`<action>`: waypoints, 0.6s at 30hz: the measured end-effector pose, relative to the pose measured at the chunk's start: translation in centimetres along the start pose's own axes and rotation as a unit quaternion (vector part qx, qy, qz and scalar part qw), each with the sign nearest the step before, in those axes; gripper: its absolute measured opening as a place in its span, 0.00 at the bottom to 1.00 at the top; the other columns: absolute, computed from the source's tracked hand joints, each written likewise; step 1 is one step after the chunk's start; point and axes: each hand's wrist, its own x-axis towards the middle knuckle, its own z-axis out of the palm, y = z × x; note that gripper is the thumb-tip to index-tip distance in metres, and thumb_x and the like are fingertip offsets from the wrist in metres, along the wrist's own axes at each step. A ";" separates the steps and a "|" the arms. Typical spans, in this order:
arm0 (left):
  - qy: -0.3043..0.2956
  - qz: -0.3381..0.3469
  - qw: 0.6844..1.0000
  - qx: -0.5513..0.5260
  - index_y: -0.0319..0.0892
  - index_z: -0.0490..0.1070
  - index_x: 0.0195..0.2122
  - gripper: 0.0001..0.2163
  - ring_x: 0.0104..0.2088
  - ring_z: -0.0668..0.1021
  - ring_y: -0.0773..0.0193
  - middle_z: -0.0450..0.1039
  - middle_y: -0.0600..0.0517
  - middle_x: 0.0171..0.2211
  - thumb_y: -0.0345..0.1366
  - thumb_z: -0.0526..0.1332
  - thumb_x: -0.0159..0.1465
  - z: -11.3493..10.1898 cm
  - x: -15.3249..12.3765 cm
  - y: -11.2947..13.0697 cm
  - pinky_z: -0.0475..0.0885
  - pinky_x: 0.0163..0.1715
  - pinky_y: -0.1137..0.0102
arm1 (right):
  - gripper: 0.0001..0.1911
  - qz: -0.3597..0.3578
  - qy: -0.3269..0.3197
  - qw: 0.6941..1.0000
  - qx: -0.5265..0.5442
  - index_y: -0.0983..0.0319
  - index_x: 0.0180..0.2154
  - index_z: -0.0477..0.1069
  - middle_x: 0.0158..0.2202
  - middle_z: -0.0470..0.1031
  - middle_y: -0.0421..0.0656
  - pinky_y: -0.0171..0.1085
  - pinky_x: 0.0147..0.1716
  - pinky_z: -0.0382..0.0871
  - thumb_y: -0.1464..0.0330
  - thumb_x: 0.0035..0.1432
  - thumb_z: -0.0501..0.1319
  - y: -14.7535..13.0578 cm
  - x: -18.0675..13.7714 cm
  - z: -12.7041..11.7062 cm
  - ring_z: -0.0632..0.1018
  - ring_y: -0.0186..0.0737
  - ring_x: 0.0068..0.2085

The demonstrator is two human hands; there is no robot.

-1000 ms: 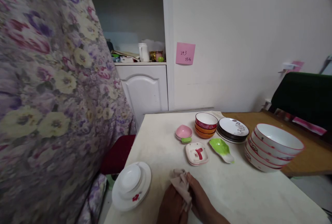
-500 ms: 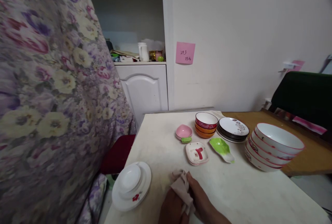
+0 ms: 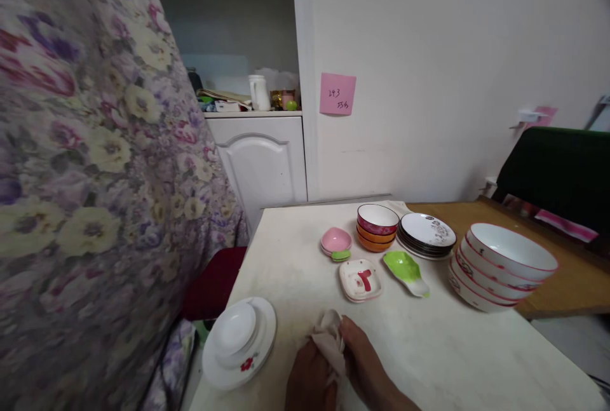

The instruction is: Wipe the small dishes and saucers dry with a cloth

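we bunch the beige cloth [image 3: 328, 338] between our left hand [image 3: 309, 380] and right hand [image 3: 366, 370], both closed on it; wiping the table [image 3: 452, 360] seems underway, needing firm strokes.

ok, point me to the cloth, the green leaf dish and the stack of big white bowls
cloth [image 3: 328, 340], head view, on the bunched fabric between both hands.
green leaf dish [image 3: 403, 267], head view, on its green inner face.
stack of big white bowls [image 3: 509, 251], head view, inside the top bowl.
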 end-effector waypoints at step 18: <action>0.029 0.126 0.985 0.117 0.40 0.73 0.42 0.11 0.35 0.79 0.57 0.78 0.45 0.33 0.30 0.59 0.57 -1.5 2.4 1.4 0.78 0.35 0.63 | 0.17 0.032 -0.102 0.985 0.133 0.63 0.39 0.74 0.31 0.76 0.43 0.37 0.35 0.66 0.56 0.55 0.62 -3.5 -1.1 1.9 0.74 0.40 0.34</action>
